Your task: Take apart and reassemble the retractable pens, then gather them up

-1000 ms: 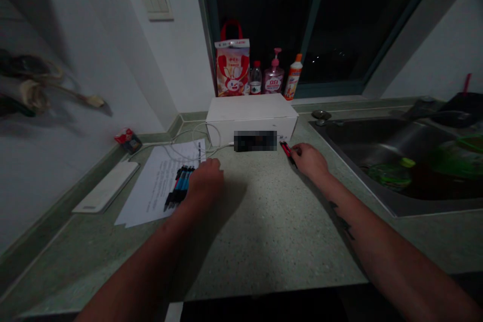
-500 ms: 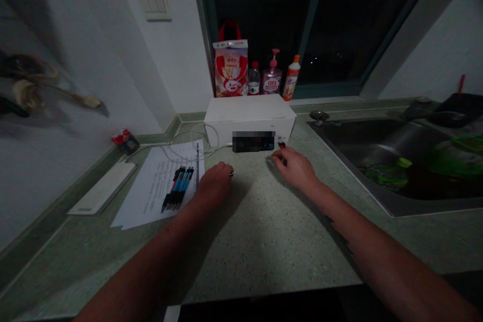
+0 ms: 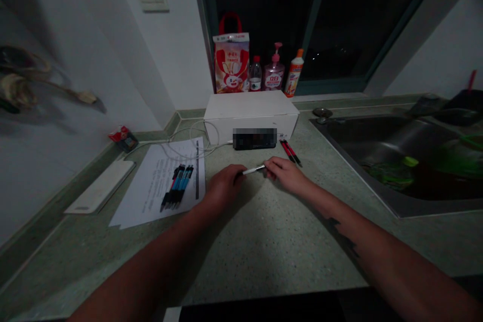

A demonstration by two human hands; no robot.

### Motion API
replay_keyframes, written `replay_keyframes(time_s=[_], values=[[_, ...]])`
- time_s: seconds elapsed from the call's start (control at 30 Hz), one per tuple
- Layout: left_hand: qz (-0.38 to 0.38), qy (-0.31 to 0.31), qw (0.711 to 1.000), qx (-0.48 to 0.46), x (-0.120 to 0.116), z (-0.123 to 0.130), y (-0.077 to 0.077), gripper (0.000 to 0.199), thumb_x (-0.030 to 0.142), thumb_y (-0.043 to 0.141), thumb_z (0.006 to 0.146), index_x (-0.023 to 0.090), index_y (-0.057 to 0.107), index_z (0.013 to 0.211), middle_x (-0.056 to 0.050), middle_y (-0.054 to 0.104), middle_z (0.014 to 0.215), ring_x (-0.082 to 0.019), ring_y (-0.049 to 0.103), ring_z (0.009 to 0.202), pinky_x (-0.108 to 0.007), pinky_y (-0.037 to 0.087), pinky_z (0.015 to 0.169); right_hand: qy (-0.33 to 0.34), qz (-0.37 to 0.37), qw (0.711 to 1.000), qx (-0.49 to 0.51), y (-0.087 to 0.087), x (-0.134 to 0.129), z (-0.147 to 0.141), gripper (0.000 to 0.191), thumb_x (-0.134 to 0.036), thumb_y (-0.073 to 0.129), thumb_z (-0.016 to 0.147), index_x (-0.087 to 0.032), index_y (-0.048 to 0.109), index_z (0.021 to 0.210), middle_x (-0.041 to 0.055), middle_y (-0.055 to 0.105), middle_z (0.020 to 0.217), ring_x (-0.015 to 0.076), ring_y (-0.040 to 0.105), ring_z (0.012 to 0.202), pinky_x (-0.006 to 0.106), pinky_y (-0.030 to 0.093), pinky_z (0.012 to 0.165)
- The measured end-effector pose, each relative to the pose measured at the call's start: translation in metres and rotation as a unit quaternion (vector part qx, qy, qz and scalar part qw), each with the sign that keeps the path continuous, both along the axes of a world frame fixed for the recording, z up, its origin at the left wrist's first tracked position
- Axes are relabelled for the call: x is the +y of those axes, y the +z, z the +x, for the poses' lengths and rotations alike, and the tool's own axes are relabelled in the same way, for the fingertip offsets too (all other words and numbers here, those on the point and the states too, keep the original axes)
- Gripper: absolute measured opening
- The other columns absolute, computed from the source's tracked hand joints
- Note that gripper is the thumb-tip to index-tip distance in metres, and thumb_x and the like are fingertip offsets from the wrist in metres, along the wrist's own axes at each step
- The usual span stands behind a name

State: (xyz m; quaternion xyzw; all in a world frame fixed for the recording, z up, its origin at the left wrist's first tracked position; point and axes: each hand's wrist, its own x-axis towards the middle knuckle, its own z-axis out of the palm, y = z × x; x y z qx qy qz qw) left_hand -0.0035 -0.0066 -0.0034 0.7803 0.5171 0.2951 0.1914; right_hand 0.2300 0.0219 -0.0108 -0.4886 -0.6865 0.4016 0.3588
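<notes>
Hands (image 3: 226, 184) (image 3: 286, 173) hold one pen (image 3: 253, 170); two red pens (image 3: 293, 152), apparently.

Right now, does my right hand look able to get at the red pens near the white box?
Probably yes: the red pens lie just beyond your right hand, with nothing visible between. However, its fingers are at one end of the white pen, so may need freeing first.

Behind one white rectangular cardboard box (image 3: 251, 105) are counted three red-, pink- and orange-topped plastic bottles (image 3: 273, 78) and one red-and-white printed bag (image 3: 231, 66), and before it two slim red-and-black pens (image 3: 293, 152) and one white-barrelled pen (image 3: 252, 170).
</notes>
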Motion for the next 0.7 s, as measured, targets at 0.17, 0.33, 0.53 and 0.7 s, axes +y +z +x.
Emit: replay_keyframes(time_s=[0.17,0.33,0.53,0.7], values=[[-0.017,0.05,0.997,-0.053,0.0,0.0,0.005,0.019,0.027,0.063,0.093,0.024,0.075,0.108,-0.003,0.078,0.105,-0.023,0.072,0.094,-0.034,0.053,0.088,-0.028,-0.108,0.989,0.095,0.0,0.005,0.004,0.048,-0.065,0.061,0.088,-0.019,0.064,0.076,0.0018,0.062,0.065,0.0134,0.053,0.057,0.027,0.041,0.055],[-0.056,0.065,0.992,-0.091,-0.001,-0.001,0.012,0.015,0.026,0.067,0.089,0.022,0.078,0.099,-0.003,0.079,0.093,-0.021,0.071,0.082,-0.034,0.054,0.081,-0.018,-0.125,0.988,0.089,0.002,0.003,0.005,0.042,-0.059,0.063,0.091,-0.018,0.067,0.082,0.0043,0.067,0.071,0.0135,0.057,0.061,0.026,0.041,0.053],[-0.116,0.073,0.98,-0.142,0.001,-0.001,0.016,0.02,0.027,0.059,0.093,0.02,0.077,0.096,0.0,0.076,0.075,-0.016,0.064,0.062,-0.028,0.051,0.065,-0.017,-0.065,0.994,0.09,0.008,0.003,0.007,0.027,-0.045,0.07,0.084,-0.019,0.068,0.093,0.0028,0.07,0.076,0.0132,0.058,0.061,0.024,0.041,0.05],[-0.112,0.071,0.979,-0.154,0.003,0.0,0.012,0.014,0.023,0.064,0.09,0.02,0.076,0.097,-0.002,0.078,0.083,-0.018,0.069,0.074,-0.03,0.053,0.073,-0.007,-0.072,0.992,0.105,0.014,-0.001,0.006,0.03,-0.043,0.072,0.083,-0.019,0.068,0.101,0.0023,0.071,0.079,0.0127,0.061,0.061,0.023,0.043,0.049]])
